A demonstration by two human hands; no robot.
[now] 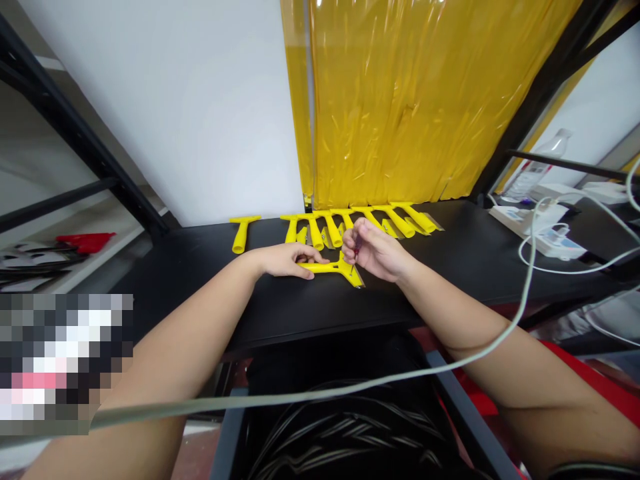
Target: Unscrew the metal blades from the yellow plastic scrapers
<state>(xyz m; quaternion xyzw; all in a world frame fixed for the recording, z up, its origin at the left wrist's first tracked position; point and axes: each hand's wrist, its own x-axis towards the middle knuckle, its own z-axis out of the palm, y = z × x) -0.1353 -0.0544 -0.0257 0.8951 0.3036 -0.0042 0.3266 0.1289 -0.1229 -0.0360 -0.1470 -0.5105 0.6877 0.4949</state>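
Note:
A yellow scraper lies flat on the black table, its metal blade edge facing right. Around its handle the fingers of my left hand are closed, pressing it against the tabletop. My right hand is closed on a small screwdriver, most of which is hidden by the fingers. The screwdriver's thin shaft points down to the scraper's head, by a screw near the blade. Behind my hands stands a row of several more yellow scrapers, some with blades showing. One yellow scraper handle sits apart at the left.
A white power strip with cables lies at the right, near a clear plastic bottle. One pale cable crosses in front of my arms. A white panel and a yellow plastic curtain rise behind the black table.

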